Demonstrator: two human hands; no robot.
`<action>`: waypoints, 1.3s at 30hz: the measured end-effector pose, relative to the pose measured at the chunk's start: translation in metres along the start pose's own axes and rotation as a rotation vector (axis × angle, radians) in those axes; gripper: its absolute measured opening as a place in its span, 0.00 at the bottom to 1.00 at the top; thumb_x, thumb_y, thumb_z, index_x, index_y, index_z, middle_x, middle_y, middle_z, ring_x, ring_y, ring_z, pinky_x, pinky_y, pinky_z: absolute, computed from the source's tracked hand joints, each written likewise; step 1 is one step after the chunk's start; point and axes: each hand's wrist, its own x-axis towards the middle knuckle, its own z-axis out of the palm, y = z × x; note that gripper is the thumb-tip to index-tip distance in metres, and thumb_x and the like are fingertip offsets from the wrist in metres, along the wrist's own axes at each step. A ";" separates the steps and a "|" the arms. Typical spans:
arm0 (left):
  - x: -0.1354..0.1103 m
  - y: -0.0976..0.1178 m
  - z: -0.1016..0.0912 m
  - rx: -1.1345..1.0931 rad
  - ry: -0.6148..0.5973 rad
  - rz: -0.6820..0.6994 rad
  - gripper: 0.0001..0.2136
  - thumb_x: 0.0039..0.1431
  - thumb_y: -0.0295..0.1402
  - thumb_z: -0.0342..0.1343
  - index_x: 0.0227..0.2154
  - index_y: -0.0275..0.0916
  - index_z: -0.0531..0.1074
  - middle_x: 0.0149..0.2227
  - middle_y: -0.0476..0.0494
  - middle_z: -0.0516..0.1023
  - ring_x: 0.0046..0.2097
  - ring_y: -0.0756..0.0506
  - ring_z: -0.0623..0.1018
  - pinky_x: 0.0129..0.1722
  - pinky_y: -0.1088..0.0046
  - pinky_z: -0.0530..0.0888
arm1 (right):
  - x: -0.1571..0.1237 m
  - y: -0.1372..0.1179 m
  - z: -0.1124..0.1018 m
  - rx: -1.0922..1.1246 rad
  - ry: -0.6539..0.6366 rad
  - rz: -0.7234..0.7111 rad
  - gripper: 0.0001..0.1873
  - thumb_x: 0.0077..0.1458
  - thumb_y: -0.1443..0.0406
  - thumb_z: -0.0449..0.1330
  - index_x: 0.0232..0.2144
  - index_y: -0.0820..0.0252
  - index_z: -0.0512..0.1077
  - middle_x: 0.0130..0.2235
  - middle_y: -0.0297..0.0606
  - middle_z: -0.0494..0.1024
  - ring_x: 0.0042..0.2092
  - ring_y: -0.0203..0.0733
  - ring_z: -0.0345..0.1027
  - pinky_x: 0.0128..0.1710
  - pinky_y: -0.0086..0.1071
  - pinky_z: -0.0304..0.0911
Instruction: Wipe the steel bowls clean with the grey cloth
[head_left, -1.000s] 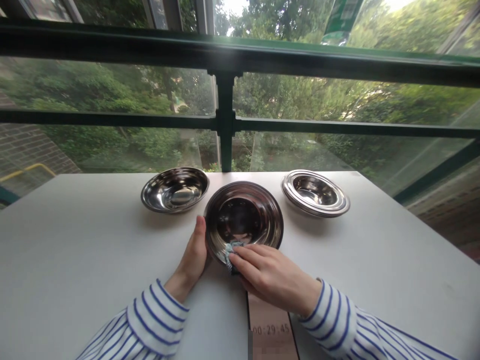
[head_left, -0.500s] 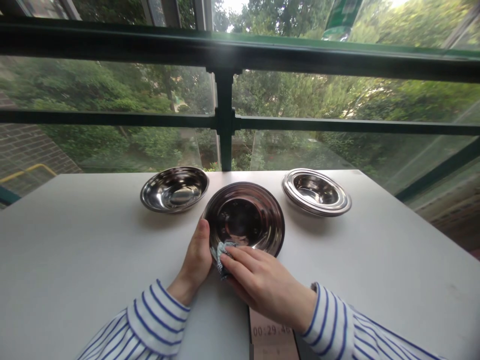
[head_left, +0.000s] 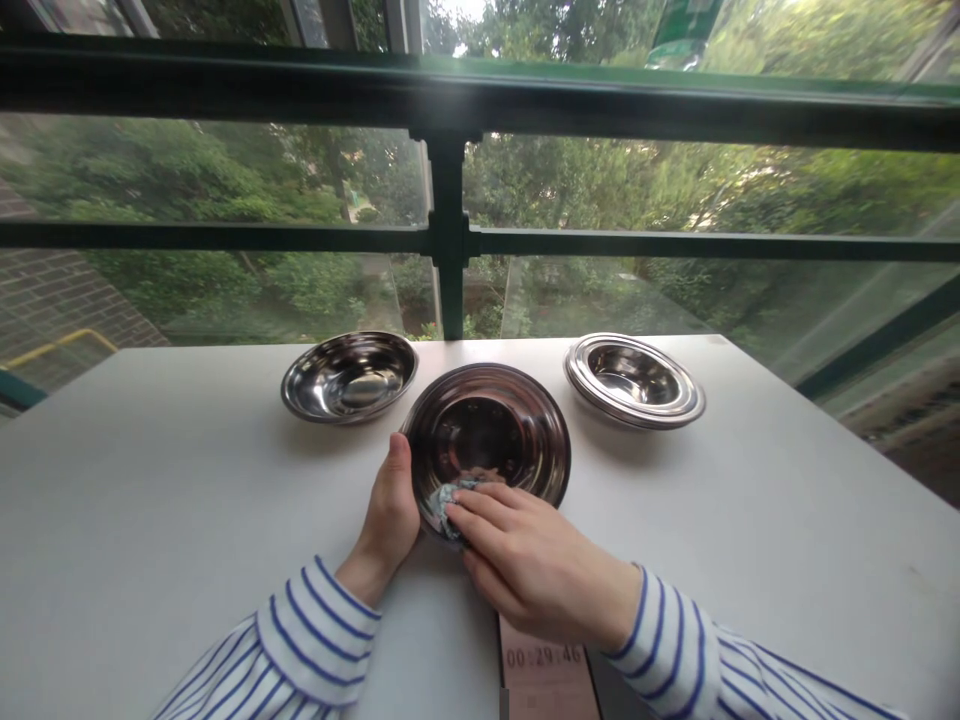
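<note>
A shiny metal bowl (head_left: 525, 430) is tilted toward me in the middle of the white table. My left hand (head_left: 388, 510) grips its left rim, thumb on the edge and the other fingers hidden behind it. In my right hand (head_left: 532, 560) is a crumpled checked cloth (head_left: 446, 508), pinched under the fingertips. The cloth presses on the inner wall of the bowl, near the lower left rim.
Another metal bowl (head_left: 352, 380) stands at the back left, and stacked metal bowls (head_left: 637, 385) at the back right. A phone (head_left: 544, 670) showing a timer lies under my right wrist. Beyond the table (head_left: 187, 480) are a green railing (head_left: 448, 240) and glass.
My right hand has moved slightly right and up with the cloth, from the bowl's lower left rim further onto the inner wall. My left hand has shifted slightly left, still holding the rim.
</note>
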 end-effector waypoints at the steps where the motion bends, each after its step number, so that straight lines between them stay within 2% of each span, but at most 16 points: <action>1: 0.000 0.000 -0.001 0.006 -0.003 0.010 0.28 0.57 0.52 0.42 0.46 0.36 0.72 0.48 0.39 0.76 0.54 0.37 0.71 0.56 0.59 0.63 | 0.000 -0.001 -0.002 0.003 -0.016 0.002 0.20 0.58 0.67 0.49 0.53 0.66 0.62 0.51 0.45 0.70 0.50 0.45 0.62 0.49 0.38 0.60; 7: 0.000 0.007 0.004 0.067 -0.048 0.046 0.27 0.59 0.50 0.41 0.48 0.35 0.71 0.51 0.40 0.74 0.56 0.39 0.68 0.57 0.62 0.61 | -0.009 0.012 -0.018 -0.067 -0.089 0.101 0.10 0.55 0.69 0.51 0.37 0.60 0.71 0.38 0.39 0.76 0.41 0.43 0.66 0.43 0.38 0.62; 11: 0.002 0.005 0.002 0.039 -0.059 0.015 0.27 0.58 0.51 0.41 0.46 0.35 0.72 0.48 0.39 0.76 0.54 0.38 0.71 0.55 0.61 0.64 | 0.008 0.010 -0.007 0.013 -0.028 -0.024 0.14 0.57 0.71 0.50 0.44 0.63 0.69 0.46 0.42 0.74 0.47 0.42 0.63 0.48 0.35 0.61; 14: 0.005 0.003 -0.003 0.020 -0.038 -0.004 0.27 0.58 0.52 0.42 0.46 0.35 0.72 0.47 0.39 0.77 0.53 0.37 0.71 0.54 0.59 0.65 | 0.022 0.009 0.002 0.028 0.019 -0.063 0.17 0.58 0.71 0.49 0.49 0.65 0.66 0.51 0.43 0.71 0.50 0.43 0.61 0.50 0.35 0.60; 16: 0.005 0.003 -0.004 0.018 -0.029 0.003 0.27 0.57 0.52 0.43 0.46 0.35 0.72 0.47 0.39 0.77 0.53 0.37 0.71 0.54 0.59 0.64 | 0.021 0.011 0.000 0.020 0.004 -0.068 0.17 0.58 0.71 0.50 0.49 0.65 0.67 0.50 0.43 0.72 0.50 0.43 0.61 0.50 0.36 0.60; 20: 0.003 0.008 0.002 0.065 -0.043 0.070 0.26 0.58 0.51 0.43 0.48 0.36 0.71 0.50 0.40 0.75 0.56 0.39 0.68 0.57 0.62 0.61 | 0.000 0.021 -0.017 0.021 -0.095 -0.053 0.15 0.56 0.72 0.51 0.44 0.61 0.71 0.44 0.40 0.76 0.46 0.41 0.66 0.48 0.34 0.62; 23: 0.003 0.008 0.007 0.060 -0.076 0.070 0.26 0.59 0.50 0.42 0.49 0.36 0.70 0.52 0.41 0.73 0.57 0.39 0.66 0.57 0.62 0.60 | -0.003 0.024 -0.021 0.005 -0.099 -0.061 0.14 0.56 0.72 0.51 0.42 0.60 0.72 0.42 0.40 0.76 0.46 0.40 0.66 0.47 0.33 0.62; 26: 0.005 0.006 0.006 0.037 -0.076 0.023 0.27 0.59 0.50 0.41 0.49 0.34 0.70 0.51 0.39 0.74 0.56 0.39 0.67 0.57 0.62 0.61 | 0.017 0.021 -0.013 -0.037 -0.065 -0.101 0.14 0.57 0.73 0.50 0.43 0.62 0.71 0.46 0.41 0.75 0.48 0.42 0.64 0.48 0.34 0.62; 30: 0.008 0.003 0.000 0.070 -0.053 0.048 0.26 0.57 0.50 0.44 0.47 0.34 0.72 0.50 0.38 0.75 0.56 0.39 0.68 0.58 0.62 0.60 | 0.056 0.026 -0.002 -0.181 0.054 -0.023 0.14 0.57 0.72 0.50 0.44 0.67 0.70 0.51 0.47 0.71 0.51 0.47 0.60 0.50 0.40 0.61; 34: 0.010 0.001 -0.001 0.038 -0.053 0.051 0.26 0.57 0.50 0.46 0.48 0.36 0.71 0.52 0.39 0.73 0.57 0.39 0.67 0.58 0.62 0.60 | 0.064 0.037 -0.001 -0.177 0.105 -0.001 0.16 0.56 0.72 0.52 0.47 0.69 0.70 0.52 0.47 0.70 0.52 0.47 0.61 0.52 0.39 0.59; 36: 0.010 0.000 0.000 0.015 -0.059 0.017 0.26 0.57 0.50 0.46 0.47 0.34 0.71 0.51 0.37 0.74 0.56 0.39 0.68 0.57 0.62 0.61 | 0.055 0.038 -0.004 -0.131 0.064 -0.070 0.15 0.57 0.72 0.51 0.45 0.68 0.71 0.52 0.46 0.70 0.53 0.45 0.61 0.54 0.38 0.58; 39: 0.008 0.001 0.001 0.000 -0.050 0.013 0.26 0.58 0.50 0.44 0.47 0.34 0.71 0.50 0.38 0.75 0.55 0.38 0.69 0.56 0.62 0.63 | 0.036 0.035 -0.015 -0.008 -0.091 -0.196 0.13 0.57 0.74 0.50 0.39 0.65 0.73 0.49 0.42 0.74 0.51 0.40 0.63 0.54 0.33 0.56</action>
